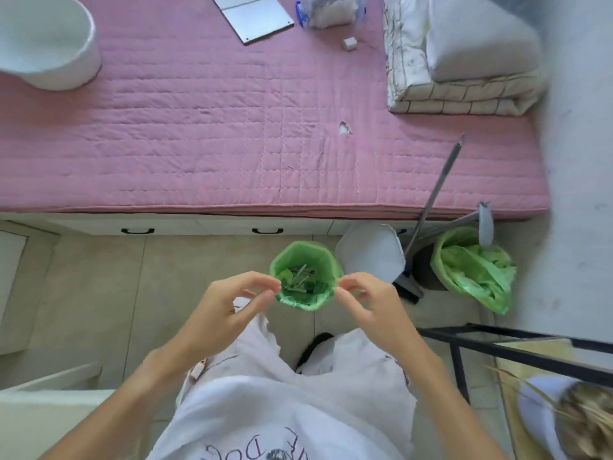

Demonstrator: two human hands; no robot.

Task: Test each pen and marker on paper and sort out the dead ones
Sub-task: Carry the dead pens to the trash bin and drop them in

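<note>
Head view: person is standing over a small green-lined bin (306, 280) on the floor tiles, just in front of a pink quilted mattress (232, 127). Discarded pens (300, 276) are lying in the bin's bottom. Left hand (232, 308) is pinching the liner rim on the bin's left side; right hand (366, 305) is pinching it on the right. Pens are sitting between and below both hands. A second green-lined bin (471, 267) is standing further right, a folded blanket (464, 61) lying on the mattress.
</note>
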